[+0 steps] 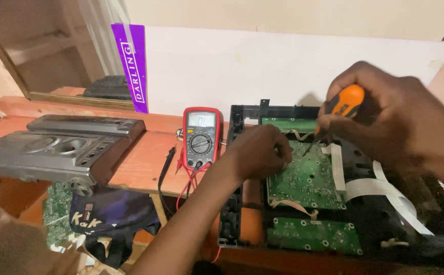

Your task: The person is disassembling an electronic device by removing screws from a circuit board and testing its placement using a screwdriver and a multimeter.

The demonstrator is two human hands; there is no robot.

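Observation:
An opened black chassis (232,203) lies on the wooden bench with green circuit boards (303,178) and white ribbon cables (385,191) inside. My right hand (390,117) grips an orange-handled screwdriver (346,102), its tip pointing down at the upper edge of the middle board. My left hand (257,150) rests curled on the board's left edge, steadying it; whether it pinches anything is hidden.
A red digital multimeter (201,136) with red and black probe leads (168,165) stands left of the chassis. Farther left lies a grey plastic cover panel (54,150). A dark bag (110,216) sits below the bench. A white wall panel and a purple strip (132,66) stand behind.

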